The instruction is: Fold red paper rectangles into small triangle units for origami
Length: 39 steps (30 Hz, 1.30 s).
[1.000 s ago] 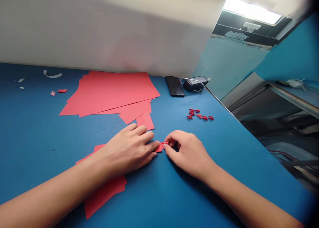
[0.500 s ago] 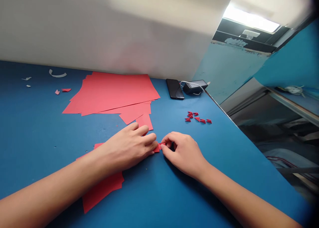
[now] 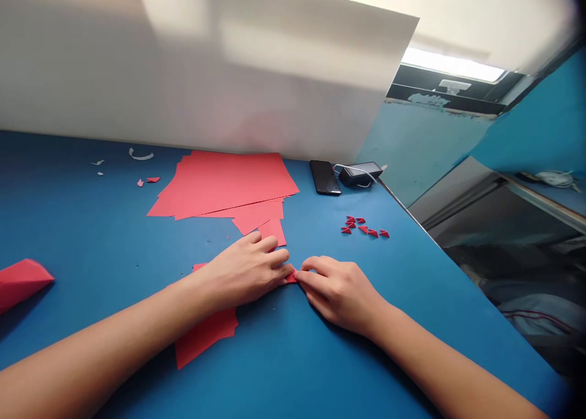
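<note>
One small piece of folded red paper (image 3: 291,277) is on the blue table (image 3: 320,370), between the fingertips of the two hands, and only a little part of it can be seen. The left hand (image 3: 251,269) has bent fingers and holds the left end of this piece down; the right hand (image 3: 341,291) grasps its right end with the fingertips brought together, but how the thumb is placed below, I cannot tell. Under the left wrist and forearm lie some red paper sheets (image 3: 206,336), partly covered by the arm. Just beyond the left fingers there is a red strip (image 3: 275,233), and behind it, farther from this hand, a pile of large red sheets (image 3: 233,181). Beyond the right hand and slightly to its right, a group of small red folded pieces (image 3: 373,233) is lying. Farther beyond that hand are a black phone (image 3: 325,178) and, beside it, a dark device (image 3: 359,175) with a white cable (image 3: 354,169). Well to the left of the left hand a larger red folded paper (image 3: 22,282) rests, cut by the picture's edge, and farther away are white scraps (image 3: 141,157).
</note>
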Each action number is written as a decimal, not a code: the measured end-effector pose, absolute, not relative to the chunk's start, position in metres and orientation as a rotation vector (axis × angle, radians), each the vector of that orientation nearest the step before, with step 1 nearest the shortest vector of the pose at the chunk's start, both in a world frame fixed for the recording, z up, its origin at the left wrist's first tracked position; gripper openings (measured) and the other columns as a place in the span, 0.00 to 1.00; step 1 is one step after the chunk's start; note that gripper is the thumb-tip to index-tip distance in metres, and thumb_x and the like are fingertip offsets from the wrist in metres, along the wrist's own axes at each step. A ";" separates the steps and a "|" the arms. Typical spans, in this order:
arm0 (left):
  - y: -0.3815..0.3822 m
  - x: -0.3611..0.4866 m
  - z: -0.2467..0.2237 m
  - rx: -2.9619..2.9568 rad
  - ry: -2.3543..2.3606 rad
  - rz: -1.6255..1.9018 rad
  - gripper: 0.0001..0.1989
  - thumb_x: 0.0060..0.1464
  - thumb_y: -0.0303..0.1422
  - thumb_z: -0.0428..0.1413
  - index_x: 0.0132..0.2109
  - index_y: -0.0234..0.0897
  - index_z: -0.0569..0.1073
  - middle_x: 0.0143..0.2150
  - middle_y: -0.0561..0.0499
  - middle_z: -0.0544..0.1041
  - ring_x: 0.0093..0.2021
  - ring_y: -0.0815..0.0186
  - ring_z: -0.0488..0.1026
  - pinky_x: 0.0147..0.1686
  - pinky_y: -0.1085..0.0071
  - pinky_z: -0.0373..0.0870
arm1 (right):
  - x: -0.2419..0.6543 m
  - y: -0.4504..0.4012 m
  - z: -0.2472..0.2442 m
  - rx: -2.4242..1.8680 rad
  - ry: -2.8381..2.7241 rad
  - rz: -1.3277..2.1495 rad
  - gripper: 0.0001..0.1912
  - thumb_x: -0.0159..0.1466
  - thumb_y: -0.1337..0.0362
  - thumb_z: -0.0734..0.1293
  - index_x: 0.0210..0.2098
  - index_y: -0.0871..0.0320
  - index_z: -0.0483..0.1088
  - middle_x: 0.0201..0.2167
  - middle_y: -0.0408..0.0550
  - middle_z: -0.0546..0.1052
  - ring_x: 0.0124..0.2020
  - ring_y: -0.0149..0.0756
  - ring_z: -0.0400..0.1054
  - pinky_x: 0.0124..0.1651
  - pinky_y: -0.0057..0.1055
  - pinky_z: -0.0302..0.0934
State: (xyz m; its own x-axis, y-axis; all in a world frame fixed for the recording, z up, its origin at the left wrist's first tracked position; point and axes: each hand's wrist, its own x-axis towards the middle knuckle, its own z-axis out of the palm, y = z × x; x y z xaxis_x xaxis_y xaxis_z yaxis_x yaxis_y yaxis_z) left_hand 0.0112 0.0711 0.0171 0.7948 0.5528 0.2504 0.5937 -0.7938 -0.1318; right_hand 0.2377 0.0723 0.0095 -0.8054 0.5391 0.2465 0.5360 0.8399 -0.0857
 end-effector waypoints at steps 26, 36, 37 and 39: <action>0.072 0.014 0.001 -3.043 -1.069 -0.700 0.11 0.62 0.33 0.50 0.43 0.43 0.78 0.44 0.53 0.78 0.40 0.63 0.65 0.42 0.65 0.61 | 0.243 0.081 0.006 -0.706 -2.630 0.344 0.11 0.65 0.71 0.61 0.44 0.59 0.73 0.45 0.50 0.77 0.39 0.37 0.69 0.39 0.34 0.64; 0.072 0.013 -0.001 -3.068 -1.033 -0.658 0.13 0.63 0.32 0.48 0.45 0.42 0.78 0.47 0.54 0.78 0.42 0.63 0.66 0.42 0.64 0.63 | 0.242 0.077 0.006 -0.743 -2.621 0.306 0.11 0.65 0.71 0.61 0.42 0.59 0.73 0.43 0.51 0.76 0.39 0.38 0.69 0.38 0.33 0.65; 0.072 0.013 -0.001 -3.064 -1.031 -0.647 0.13 0.63 0.32 0.48 0.44 0.41 0.77 0.47 0.54 0.78 0.42 0.63 0.66 0.42 0.64 0.64 | 0.242 0.077 0.006 -0.747 -2.626 0.296 0.11 0.65 0.71 0.61 0.42 0.60 0.73 0.42 0.52 0.76 0.39 0.38 0.68 0.38 0.33 0.65; 0.071 0.014 -0.002 -3.054 -1.025 -0.634 0.13 0.63 0.32 0.48 0.44 0.41 0.77 0.48 0.53 0.77 0.43 0.63 0.66 0.42 0.64 0.64 | 0.242 0.077 0.006 -0.748 -2.636 0.284 0.11 0.65 0.71 0.60 0.43 0.60 0.73 0.43 0.52 0.76 0.38 0.38 0.68 0.38 0.34 0.65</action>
